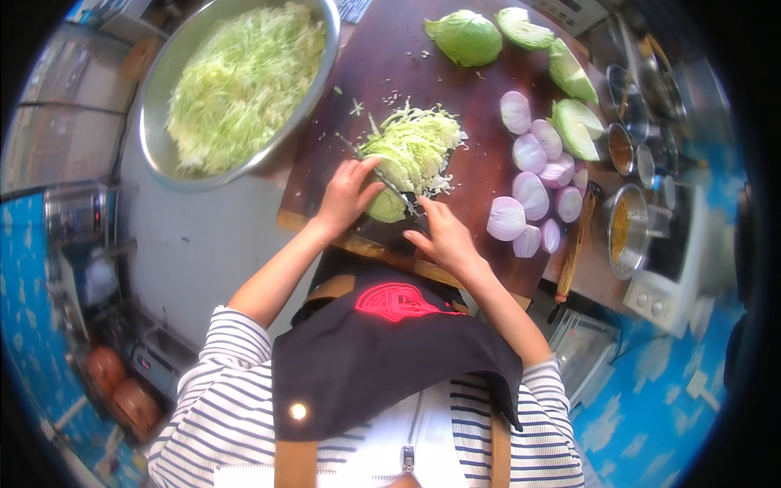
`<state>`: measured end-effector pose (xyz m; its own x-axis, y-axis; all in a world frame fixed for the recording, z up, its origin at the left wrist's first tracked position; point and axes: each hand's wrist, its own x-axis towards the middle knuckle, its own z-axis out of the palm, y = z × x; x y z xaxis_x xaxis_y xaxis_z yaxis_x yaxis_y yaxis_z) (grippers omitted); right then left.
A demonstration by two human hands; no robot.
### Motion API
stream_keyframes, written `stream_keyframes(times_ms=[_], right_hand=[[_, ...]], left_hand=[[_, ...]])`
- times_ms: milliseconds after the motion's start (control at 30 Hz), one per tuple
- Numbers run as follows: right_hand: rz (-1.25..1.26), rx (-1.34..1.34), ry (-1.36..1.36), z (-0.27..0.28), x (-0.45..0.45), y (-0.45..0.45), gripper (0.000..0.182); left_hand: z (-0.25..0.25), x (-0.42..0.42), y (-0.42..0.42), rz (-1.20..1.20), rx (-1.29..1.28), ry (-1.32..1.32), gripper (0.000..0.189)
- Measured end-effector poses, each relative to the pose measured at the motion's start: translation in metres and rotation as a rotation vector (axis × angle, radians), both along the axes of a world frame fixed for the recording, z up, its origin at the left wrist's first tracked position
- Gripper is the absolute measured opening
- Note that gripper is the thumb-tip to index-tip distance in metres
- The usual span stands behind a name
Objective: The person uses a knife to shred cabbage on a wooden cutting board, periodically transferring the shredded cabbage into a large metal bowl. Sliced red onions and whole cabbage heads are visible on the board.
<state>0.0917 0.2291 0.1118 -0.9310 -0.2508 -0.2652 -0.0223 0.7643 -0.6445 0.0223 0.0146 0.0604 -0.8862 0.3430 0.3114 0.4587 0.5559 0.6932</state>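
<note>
My right hand [444, 236] grips a kitchen knife [390, 183] near its handle, which the fingers mostly hide. The thin blade slants up and left across a cutting board [488, 165]. At the blade's near side, my left hand [346, 196] steadies a pale green cabbage piece [386, 207], fingertips close to the knife. Beyond the blade lies a heap of shredded cabbage [418, 146], with loose shreds scattered around it. Several peeled, halved purple onions [529, 195] sit on the board to the right of my right hand.
A large metal bowl [332, 61] of shredded cabbage stands at the upper left. Cabbage chunks [467, 38] and wedges [573, 70] lie along the board's far right. A bundled-bristle brush [576, 244] and a metal bowl of orange-brown seasoning [637, 235] are beyond the right edge.
</note>
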Motion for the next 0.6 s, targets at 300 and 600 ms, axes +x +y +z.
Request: stream_keyframes(times_ms=[300, 600], right_hand=[[0.04, -0.023, 0.132, -0.039, -0.019, 0.016, 0.034], [0.051, -0.017, 0.019, -0.022, -0.016, 0.005, 0.043]], left_hand=[[-0.02, 0.043, -0.006, 0.148, -0.029, -0.169, 0.059], [-0.009, 0.021, -0.006, 0.035, 0.019, -0.023, 0.038]])
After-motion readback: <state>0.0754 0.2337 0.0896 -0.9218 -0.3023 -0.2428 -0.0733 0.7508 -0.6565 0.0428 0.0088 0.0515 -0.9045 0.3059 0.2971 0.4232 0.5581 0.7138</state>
